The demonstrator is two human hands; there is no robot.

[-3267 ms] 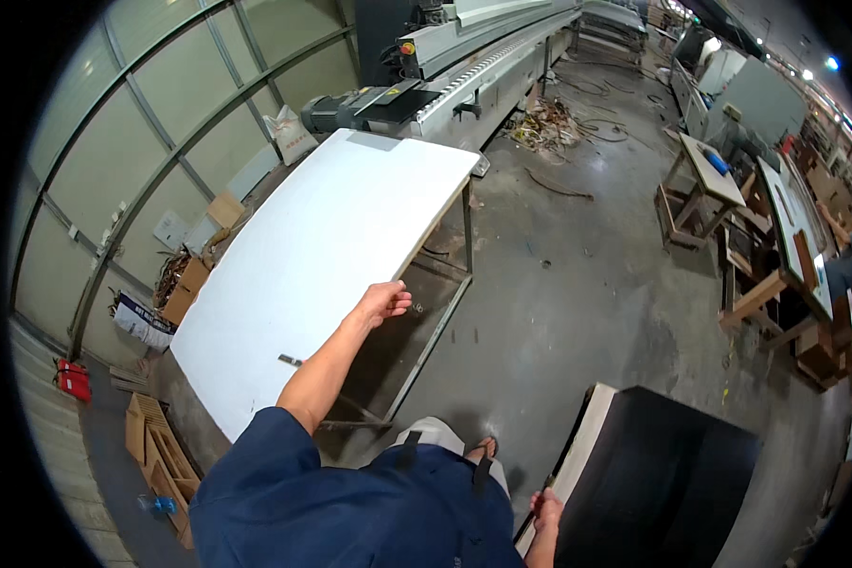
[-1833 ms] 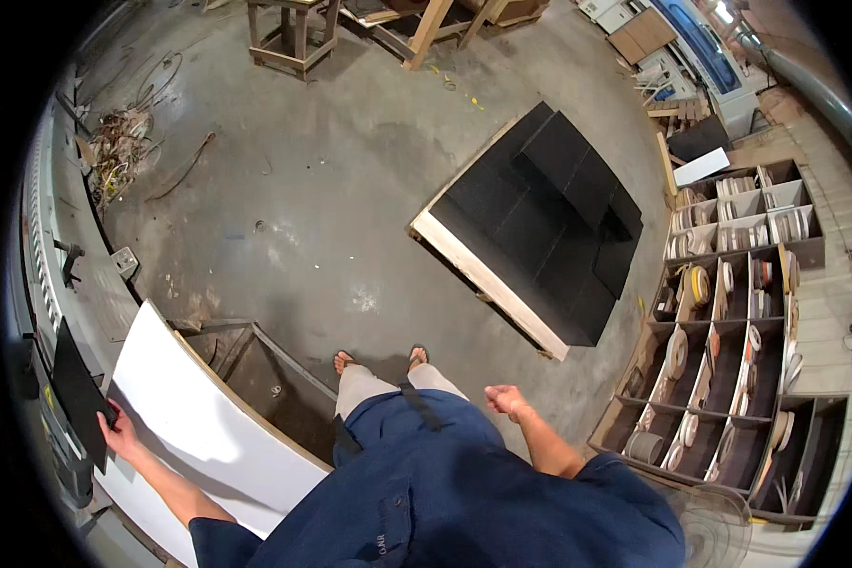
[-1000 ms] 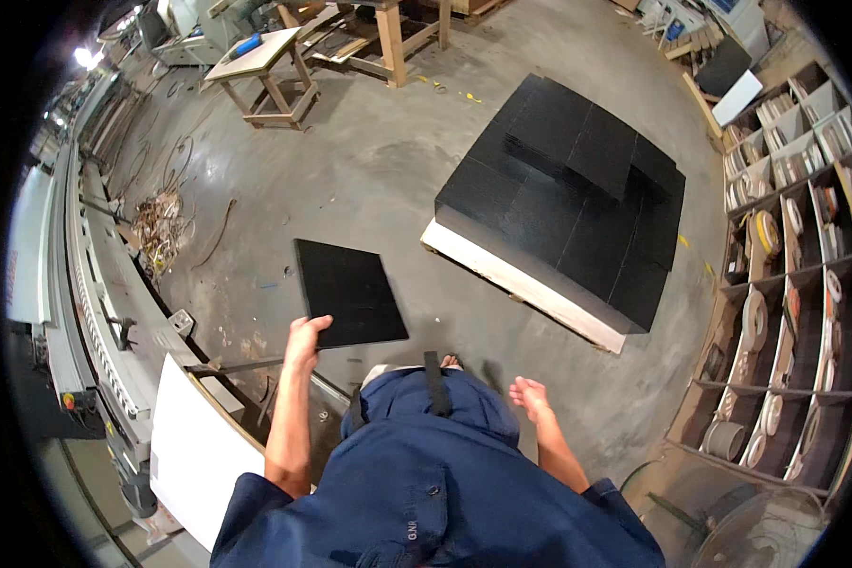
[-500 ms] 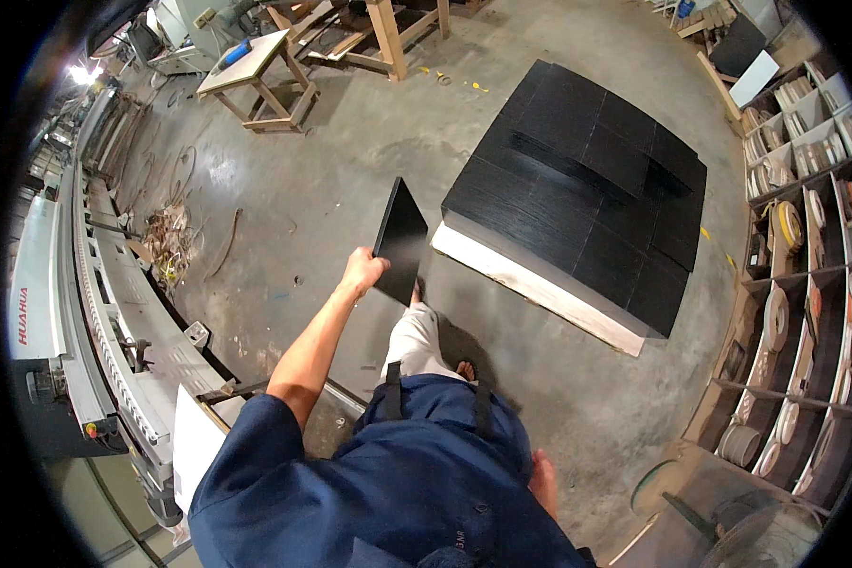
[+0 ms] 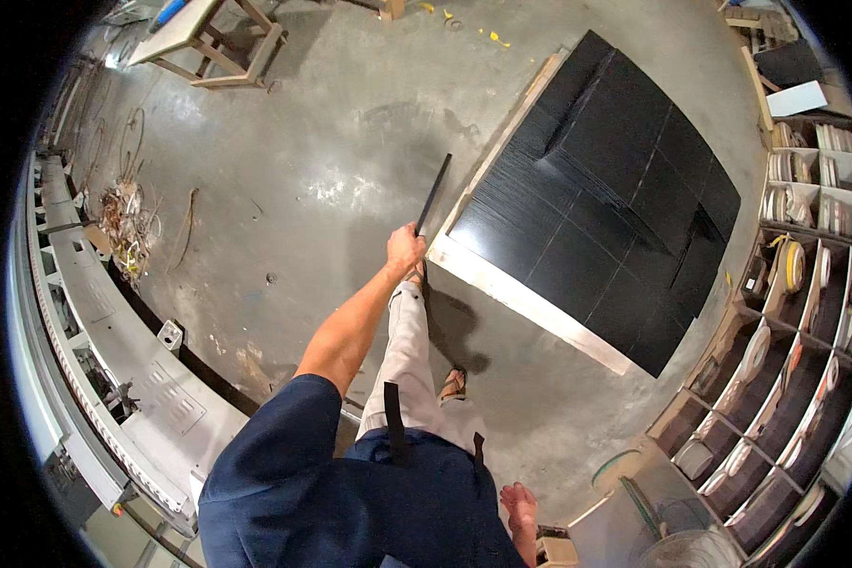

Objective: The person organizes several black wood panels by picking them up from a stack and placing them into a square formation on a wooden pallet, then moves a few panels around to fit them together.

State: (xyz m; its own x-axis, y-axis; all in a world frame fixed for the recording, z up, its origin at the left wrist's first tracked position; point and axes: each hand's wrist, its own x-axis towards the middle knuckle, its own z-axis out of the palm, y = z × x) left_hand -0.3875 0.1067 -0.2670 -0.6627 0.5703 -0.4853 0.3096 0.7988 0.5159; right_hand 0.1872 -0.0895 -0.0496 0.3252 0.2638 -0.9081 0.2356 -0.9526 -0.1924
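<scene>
My left hand (image 5: 406, 248) is closed around a black panel (image 5: 435, 189), which stands upright and shows almost edge-on. To the right of it lies a stack of large black panels (image 5: 577, 218) on a pale base (image 5: 530, 308), with smaller black pieces spread unevenly over its top. The held panel is apart from the stack's near left corner. My right hand (image 5: 519, 502) hangs low beside my body, its fingers loosely out and nothing seen in them.
Shelves (image 5: 729, 421) with rolls of edge banding run along the right. On the left stands a long grey machine (image 5: 161, 379), with a heap of scrap strips (image 5: 123, 227) on the floor beyond it. A wooden table (image 5: 175, 33) is at the far left.
I have stepped nearer the black stack. The panel in my left hand has turned from showing its broad face to edge-on. My right hand shows more fully.
</scene>
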